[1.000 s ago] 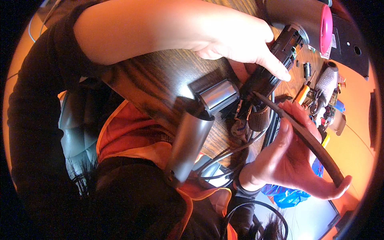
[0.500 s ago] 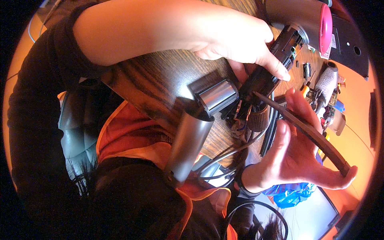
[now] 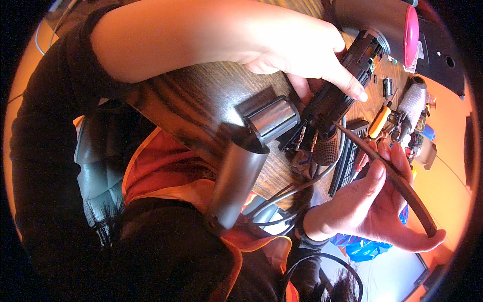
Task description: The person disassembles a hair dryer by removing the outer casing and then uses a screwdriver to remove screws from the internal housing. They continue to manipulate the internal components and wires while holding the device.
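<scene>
My left hand (image 3: pixel 312 55) reaches in from the upper left and wraps around a black cylindrical device core (image 3: pixel 334 93). Thin wires (image 3: pixel 313 143) come out at the core's lower end. My right hand (image 3: pixel 372 201) holds a long, dark, tapered hand tool (image 3: pixel 402 186) between thumb and fingers, its rear end near an outstretched finger. The tool's narrow tip is beside the core's lower end; whether they touch, I cannot tell. Next to the core are a perforated grey cylinder (image 3: pixel 327 151) and a shiny silver sleeve (image 3: pixel 274 120). A smooth grey tube (image 3: pixel 239 181) is below the sleeve.
On the wooden table (image 3: pixel 196 95), a yellow-handled tool (image 3: pixel 380 121) and a grey textured cylinder (image 3: pixel 413 98) lie at the right. Grey cable (image 3: pixel 289 191) loops below the core. A large grey cylinder with a pink rim (image 3: pixel 411 38) stands at the upper right.
The tool's tip has shifted slightly right and down along the core's lower end. My right hand's fingers have lowered and curled more, exposing the yellow-handled tool. My left hand has barely moved.
</scene>
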Motion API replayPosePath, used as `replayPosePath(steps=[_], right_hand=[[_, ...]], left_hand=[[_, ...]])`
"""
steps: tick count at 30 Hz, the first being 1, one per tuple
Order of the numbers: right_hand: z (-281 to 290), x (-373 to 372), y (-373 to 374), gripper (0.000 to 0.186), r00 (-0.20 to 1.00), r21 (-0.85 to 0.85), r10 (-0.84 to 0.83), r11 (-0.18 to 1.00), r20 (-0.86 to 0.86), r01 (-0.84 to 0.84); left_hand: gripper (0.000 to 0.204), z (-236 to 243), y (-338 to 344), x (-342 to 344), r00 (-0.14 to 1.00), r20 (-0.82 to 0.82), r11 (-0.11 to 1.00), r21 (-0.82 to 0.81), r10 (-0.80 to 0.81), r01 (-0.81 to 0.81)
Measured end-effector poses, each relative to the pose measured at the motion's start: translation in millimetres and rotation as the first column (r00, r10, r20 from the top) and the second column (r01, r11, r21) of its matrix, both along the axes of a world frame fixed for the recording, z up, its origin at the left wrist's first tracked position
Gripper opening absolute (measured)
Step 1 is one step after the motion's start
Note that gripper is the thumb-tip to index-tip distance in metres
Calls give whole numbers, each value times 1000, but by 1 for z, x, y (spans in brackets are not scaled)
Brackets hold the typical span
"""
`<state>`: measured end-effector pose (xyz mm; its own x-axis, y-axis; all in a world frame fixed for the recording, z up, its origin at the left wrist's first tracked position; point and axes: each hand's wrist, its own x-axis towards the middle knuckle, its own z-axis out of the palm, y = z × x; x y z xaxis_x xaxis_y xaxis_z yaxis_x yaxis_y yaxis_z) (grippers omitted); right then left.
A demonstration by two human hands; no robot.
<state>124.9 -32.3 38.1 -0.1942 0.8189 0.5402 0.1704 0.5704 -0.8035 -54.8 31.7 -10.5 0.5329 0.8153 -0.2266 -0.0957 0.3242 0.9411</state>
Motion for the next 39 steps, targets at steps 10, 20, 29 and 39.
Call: replayPosePath(steps=[10,20,29,39], right_hand=[[-6,0,-6,36,982,-157,21,987,188,10],[8,13,11,31,823,-207,282,957,492,-204],[3,8,-1,22,831,-53,179,983,526,-178],[-2,6,4,22,833,-54,166,985,527,-161]], left_hand=[[37,17,7,-20,984,20,978,113,-179,176],[40,23,-6,-15,994,-108,982,189,30,-9],[63,-6,-7,1,994,-52,995,45,94,-92],[38,17,-8,-14,1000,-6,991,133,-1,2]])
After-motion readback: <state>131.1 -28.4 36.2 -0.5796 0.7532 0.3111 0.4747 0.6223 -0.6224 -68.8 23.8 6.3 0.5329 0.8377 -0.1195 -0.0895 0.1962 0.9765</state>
